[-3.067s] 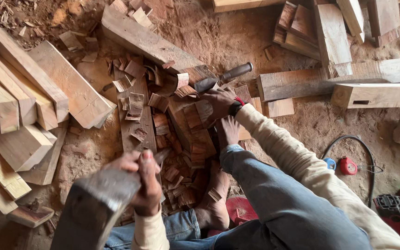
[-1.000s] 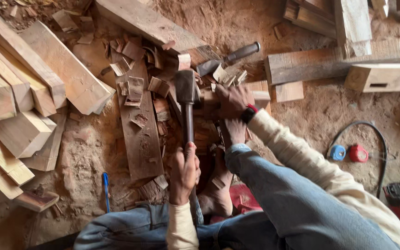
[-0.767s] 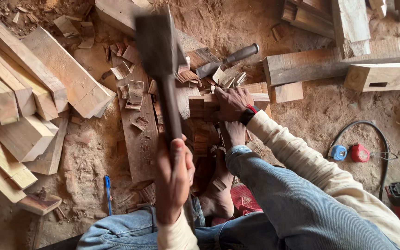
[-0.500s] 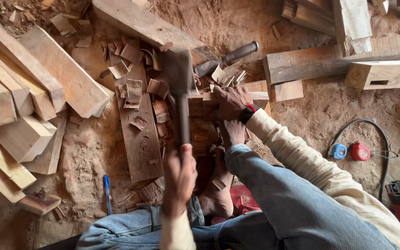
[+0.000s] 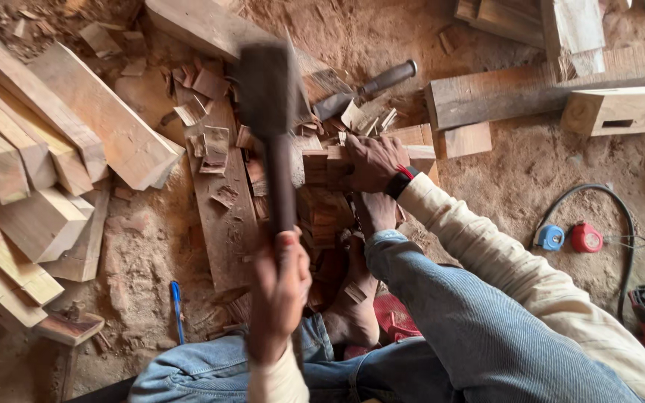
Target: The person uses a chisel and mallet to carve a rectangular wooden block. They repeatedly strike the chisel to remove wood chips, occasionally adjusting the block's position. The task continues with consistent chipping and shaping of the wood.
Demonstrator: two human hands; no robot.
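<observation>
while left hand (image 5: 281, 295) fingers clench the raised mallet (image 5: 266, 97), right hand (image 5: 373, 160) grips wood blocks (image 5: 322, 190).

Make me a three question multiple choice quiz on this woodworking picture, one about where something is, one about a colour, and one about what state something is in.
1. Where does the blue pen lie?
A. On the dirt floor near the person's left knee
B. On top of the stacked beams
C. Beside the red tape measure

2. What colour is the band on the right wrist?
A. Green
B. Red and black
C. White

3. How is the mallet held?
A. Lying flat on the plank
B. Raised in the left hand, head blurred
C. Gripped by both hands

Answers: 1 A, the pen rests on bare dirt just left of the denim knee. 2 B, the wristband shows red and black at the cuff. 3 B, only the left hand grips the handle, while the right hand rests on the wood block.
</observation>
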